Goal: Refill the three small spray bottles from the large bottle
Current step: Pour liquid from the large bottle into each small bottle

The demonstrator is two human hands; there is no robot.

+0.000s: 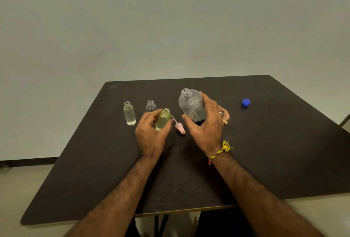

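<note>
My left hand point(150, 134) grips a small uncapped bottle point(163, 119) with yellowish liquid, tilted slightly right. My right hand point(206, 123) curls round the lower part of the large clear bottle point(191, 104), which stands uncapped on the black table point(265, 151). A second small bottle point(129, 113) with clear liquid stands open at the left. A third small clear bottle point(151, 105) stands behind my left hand, partly hidden. A pink spray head point(179, 126) with its tube lies on the table between my hands.
A blue cap point(246, 102) lies on the table to the far right. The table's near edge runs below my forearms. A plain wall stands behind the table.
</note>
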